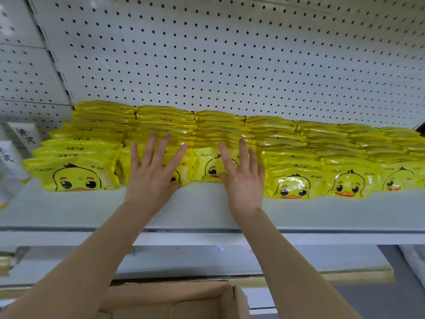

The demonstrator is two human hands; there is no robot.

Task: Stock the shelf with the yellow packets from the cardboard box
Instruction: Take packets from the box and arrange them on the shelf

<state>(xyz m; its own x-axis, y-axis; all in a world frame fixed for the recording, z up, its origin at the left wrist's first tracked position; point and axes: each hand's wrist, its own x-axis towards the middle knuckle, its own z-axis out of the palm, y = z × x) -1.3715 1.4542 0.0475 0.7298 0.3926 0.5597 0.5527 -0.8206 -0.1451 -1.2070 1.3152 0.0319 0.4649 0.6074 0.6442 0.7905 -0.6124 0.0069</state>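
Several rows of yellow packets (76, 176) with a duck face stand upright across the white shelf (202, 210), filling it from left to right back to the pegboard. My left hand (153, 173) lies flat with fingers spread against the front packet of the second row from the left. My right hand (241, 173) presses with straight fingers on the front packet (207, 166) of the third row. Neither hand holds anything. The cardboard box (174, 298) sits open below, near the bottom edge; its inside shows no packets from here.
A white pegboard back wall (230, 54) rises behind the packets. White packs with black writing (25, 134) stand at the far left of the shelf. A lower shelf edge (253, 240) runs beneath, and a strip of shelf in front of the packets is bare.
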